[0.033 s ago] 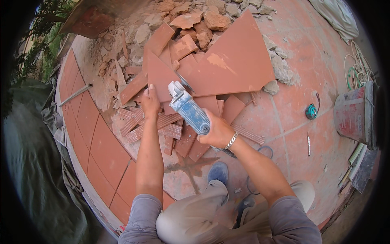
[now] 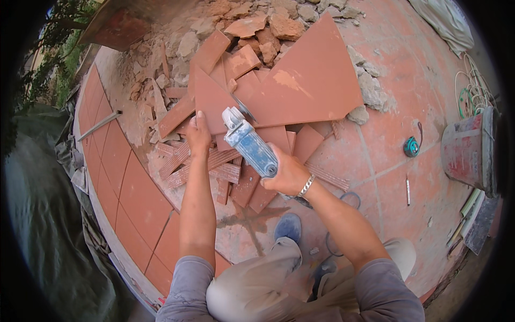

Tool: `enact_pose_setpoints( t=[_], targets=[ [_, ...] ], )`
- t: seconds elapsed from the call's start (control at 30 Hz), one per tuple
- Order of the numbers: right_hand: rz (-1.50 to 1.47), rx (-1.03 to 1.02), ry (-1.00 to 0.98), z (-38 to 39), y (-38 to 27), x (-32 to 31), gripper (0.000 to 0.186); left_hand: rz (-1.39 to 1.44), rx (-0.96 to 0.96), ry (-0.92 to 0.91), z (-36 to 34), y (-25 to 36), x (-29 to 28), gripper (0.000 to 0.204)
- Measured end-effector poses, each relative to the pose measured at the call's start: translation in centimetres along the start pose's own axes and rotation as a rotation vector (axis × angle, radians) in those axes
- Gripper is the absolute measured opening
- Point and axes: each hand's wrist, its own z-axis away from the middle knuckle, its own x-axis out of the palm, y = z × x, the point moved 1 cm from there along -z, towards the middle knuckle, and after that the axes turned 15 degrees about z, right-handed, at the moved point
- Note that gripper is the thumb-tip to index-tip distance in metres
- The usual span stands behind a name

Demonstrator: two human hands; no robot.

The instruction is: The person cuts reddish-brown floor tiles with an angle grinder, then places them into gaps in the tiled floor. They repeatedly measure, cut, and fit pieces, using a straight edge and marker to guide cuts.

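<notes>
My right hand (image 2: 289, 173) is wrapped round the body of a dusty blue angle grinder (image 2: 252, 147) with a pale metal head. Its thin disc (image 2: 244, 109) stands edge-on at a large terracotta floor tile (image 2: 316, 80). Left of the disc is a pointed tile piece (image 2: 211, 102); whether it still joins the large tile, I cannot tell. My left hand (image 2: 198, 134) grips that piece's left edge, thumb on top and fingers mostly hidden below. More cut tiles and ribbed tile strips (image 2: 179, 173) lie stacked underneath.
Broken rubble (image 2: 287, 27) is heaped behind the tiles. On the right are a teal tape measure (image 2: 411, 147), a white marker pen (image 2: 407, 192) and a dirty bucket (image 2: 468, 153) with cord above it. A metal bar (image 2: 100, 125) lies across laid tiles at left, beside a dark green tarp (image 2: 43, 214).
</notes>
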Motion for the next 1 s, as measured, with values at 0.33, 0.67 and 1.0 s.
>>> enact_pose_setpoints(
  t=[0.33, 0.67, 1.0],
  targets=[
    [-0.015, -0.016, 0.033, 0.0, 1.1, 0.6, 0.104, -0.042, 0.038, 0.010, -0.2, 0.8, 0.6, 0.054],
    [-0.054, -0.007, 0.014, 0.7, 1.7, 0.7, 0.103, -0.001, 0.048, 0.006, -0.5, 0.2, 0.5, 0.054],
    [-0.074, -0.057, 0.065, 1.3, 2.1, 0.9, 0.100, 0.047, -0.003, 0.010, -0.5, 0.3, 0.7, 0.053]
  ],
)
